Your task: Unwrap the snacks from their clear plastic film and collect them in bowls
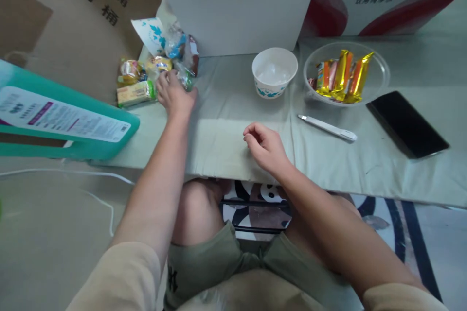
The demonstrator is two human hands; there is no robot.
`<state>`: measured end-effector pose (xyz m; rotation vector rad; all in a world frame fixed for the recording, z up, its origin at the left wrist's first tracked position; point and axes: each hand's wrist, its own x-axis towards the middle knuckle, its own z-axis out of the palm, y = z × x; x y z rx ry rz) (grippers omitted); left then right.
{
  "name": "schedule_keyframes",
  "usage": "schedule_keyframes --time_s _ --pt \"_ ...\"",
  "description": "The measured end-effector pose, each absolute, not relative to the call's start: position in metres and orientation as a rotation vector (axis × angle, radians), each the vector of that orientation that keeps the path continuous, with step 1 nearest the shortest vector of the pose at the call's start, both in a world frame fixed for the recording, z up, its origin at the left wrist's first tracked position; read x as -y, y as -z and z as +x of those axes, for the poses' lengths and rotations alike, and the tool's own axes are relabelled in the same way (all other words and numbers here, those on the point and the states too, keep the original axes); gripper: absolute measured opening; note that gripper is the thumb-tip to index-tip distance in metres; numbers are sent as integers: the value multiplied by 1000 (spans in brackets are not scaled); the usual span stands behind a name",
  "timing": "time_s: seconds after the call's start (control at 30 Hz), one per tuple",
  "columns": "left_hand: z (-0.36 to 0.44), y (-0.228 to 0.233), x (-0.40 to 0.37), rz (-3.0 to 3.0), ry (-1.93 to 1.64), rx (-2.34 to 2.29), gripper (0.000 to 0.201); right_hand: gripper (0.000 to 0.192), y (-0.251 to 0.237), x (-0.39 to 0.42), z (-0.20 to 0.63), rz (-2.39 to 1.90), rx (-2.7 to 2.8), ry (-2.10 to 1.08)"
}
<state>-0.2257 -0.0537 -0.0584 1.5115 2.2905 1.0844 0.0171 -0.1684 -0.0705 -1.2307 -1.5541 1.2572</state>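
My left hand [175, 93] reaches into a pile of wrapped snacks [153, 65] at the table's far left; its fingers rest on a small packet, and whether they grip it is hidden. My right hand [264, 145] rests loosely curled on the pale green tablecloth [219, 146] near the front edge, holding nothing. A white paper bowl [274, 72] stands beyond it. A clear plastic bowl [379, 75] to the right holds several gold and orange wrapped bars [343, 75].
A white utility knife [327, 128] lies right of my right hand. A black phone [406, 124] lies at the far right. A teal box [54, 116] sits at the left, with cardboard boxes behind and a white box [237, 5] at the back.
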Motion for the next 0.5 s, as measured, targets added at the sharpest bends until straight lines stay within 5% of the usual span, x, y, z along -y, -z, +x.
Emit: schedule_keyframes --time_s 0.13,0.27,0.5 --pt "-249 70 44 1537 -953 -2298 31 12 69 166 -16 -1175 1602 -1265" --pt "-257 89 43 1565 -1199 -2108 13 12 72 165 -37 -1127 1625 -1308" --pt "-214 95 109 1972 -1081 -2003 24 20 93 149 -36 -1185 1328 -1350"
